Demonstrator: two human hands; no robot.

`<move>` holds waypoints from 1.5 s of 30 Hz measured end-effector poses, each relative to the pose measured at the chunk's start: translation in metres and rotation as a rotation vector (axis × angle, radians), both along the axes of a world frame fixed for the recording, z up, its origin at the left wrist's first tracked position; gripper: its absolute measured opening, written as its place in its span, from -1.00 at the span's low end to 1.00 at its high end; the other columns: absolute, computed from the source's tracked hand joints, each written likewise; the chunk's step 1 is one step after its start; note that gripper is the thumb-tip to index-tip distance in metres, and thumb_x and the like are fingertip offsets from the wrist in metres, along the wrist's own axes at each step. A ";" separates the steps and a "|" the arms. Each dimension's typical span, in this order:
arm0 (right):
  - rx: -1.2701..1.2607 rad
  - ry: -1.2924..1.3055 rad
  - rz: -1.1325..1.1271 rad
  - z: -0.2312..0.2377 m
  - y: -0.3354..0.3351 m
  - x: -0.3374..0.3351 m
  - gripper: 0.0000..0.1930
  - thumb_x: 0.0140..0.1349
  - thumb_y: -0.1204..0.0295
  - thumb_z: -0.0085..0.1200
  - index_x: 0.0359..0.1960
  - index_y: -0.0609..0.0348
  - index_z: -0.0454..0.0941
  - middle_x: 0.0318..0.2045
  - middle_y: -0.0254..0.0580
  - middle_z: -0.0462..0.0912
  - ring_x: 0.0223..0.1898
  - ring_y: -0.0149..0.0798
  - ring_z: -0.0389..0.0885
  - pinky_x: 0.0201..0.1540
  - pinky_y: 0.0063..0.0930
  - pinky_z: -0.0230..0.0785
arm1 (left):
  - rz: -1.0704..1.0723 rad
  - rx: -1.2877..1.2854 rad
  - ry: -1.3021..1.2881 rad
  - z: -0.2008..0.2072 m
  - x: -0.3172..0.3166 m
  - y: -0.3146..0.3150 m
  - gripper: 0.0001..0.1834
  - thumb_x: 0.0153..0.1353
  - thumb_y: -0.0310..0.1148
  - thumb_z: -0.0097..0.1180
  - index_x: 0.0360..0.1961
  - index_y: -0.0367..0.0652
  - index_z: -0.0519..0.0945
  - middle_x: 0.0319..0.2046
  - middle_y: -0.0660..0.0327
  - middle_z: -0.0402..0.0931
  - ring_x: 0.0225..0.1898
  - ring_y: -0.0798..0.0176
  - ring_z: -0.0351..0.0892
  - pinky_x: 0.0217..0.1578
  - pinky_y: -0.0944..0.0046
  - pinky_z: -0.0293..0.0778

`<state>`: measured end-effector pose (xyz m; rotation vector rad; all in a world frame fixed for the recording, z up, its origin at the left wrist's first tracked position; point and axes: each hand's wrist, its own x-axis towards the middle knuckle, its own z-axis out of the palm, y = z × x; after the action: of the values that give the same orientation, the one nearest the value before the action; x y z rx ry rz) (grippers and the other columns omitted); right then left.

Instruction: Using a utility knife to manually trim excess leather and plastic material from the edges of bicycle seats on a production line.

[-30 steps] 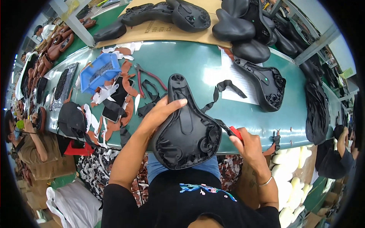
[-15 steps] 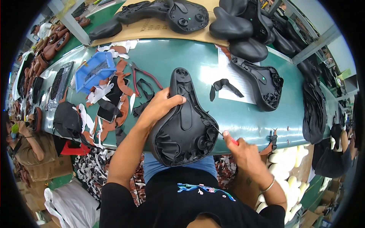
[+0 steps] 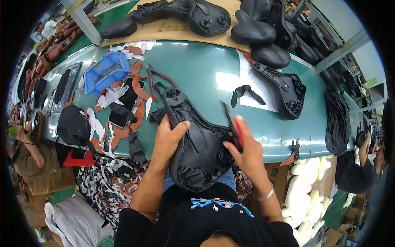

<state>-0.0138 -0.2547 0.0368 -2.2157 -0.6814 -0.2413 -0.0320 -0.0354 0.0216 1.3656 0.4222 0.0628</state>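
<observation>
A black bicycle saddle point(image 3: 196, 150), underside up, is tilted between my body and the table's front edge. Its nose points away and to the left, and gathered black cover material lines its inner rim. My left hand point(image 3: 169, 138) grips the saddle's left side, thumb over the rim. By the saddle's right edge, my right hand point(image 3: 248, 150) is closed round a red-handled tool point(image 3: 238, 131). A dark, narrow blurred part sticks up from that hand; I cannot tell whether it belongs to the tool. Red-handled pliers point(image 3: 158, 80) lie just beyond the saddle's nose.
On the green table point(image 3: 193, 61), a blue tray point(image 3: 106, 73) stands at left among brown, white and black scraps. At right are another upturned saddle point(image 3: 284, 90), a paper sheet point(image 3: 259, 103) and a black strip point(image 3: 249, 94). More saddles point(image 3: 253, 32) sit on cardboard behind.
The saddle has swung its nose to the left and tilted. My left hand has moved down with it. My right hand has lifted the red-handled tool off the saddle's right rim and turned it upward.
</observation>
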 end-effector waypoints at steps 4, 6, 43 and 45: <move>0.379 0.500 -0.313 0.006 -0.016 0.034 -0.45 0.10 0.60 0.04 0.17 0.23 0.21 -0.46 -0.27 0.51 -0.60 -0.48 0.44 -0.55 -0.55 0.37 | 0.249 0.004 -0.088 -0.025 -0.016 0.011 -0.50 -0.01 -0.42 0.25 -0.06 -0.31 0.34 -0.18 0.15 0.43 -0.17 0.28 0.41 -0.09 0.26 0.33; 0.526 0.487 -0.285 0.000 -0.031 0.040 -0.47 0.10 0.58 0.07 0.14 0.22 0.20 -0.49 -0.33 0.47 -0.65 -0.54 0.37 -0.62 -0.64 0.29 | 0.307 0.535 -0.090 -0.025 -0.018 0.014 -0.45 -0.06 -0.42 0.29 -0.04 -0.30 0.32 -0.18 0.11 0.41 -0.13 0.19 0.39 -0.05 0.19 0.31; 0.447 0.812 -0.257 -0.013 -0.047 -0.015 -0.53 0.36 0.05 -0.18 -0.42 0.27 0.47 -0.70 -0.36 0.43 -0.72 -0.53 0.36 -0.65 -0.64 0.19 | -0.649 0.965 -0.568 0.001 0.036 -0.028 -0.82 -0.09 -0.42 0.03 -0.73 -0.19 0.35 -0.66 0.21 0.23 -0.41 0.18 0.24 -0.30 0.15 0.07; 0.476 0.815 -0.285 -0.018 -0.047 -0.016 -0.54 0.35 0.05 -0.15 -0.40 0.26 0.48 -0.71 -0.36 0.43 -0.72 -0.54 0.35 -0.65 -0.64 0.19 | -0.650 0.964 -0.580 0.001 0.037 -0.029 -0.82 -0.10 -0.42 0.04 -0.73 -0.19 0.34 -0.66 0.21 0.22 -0.42 0.18 0.23 -0.30 0.15 0.06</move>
<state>-0.0294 -0.3015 0.0185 -1.7188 0.1340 0.3255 0.0050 -0.0644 0.0229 2.2662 -0.6431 0.1287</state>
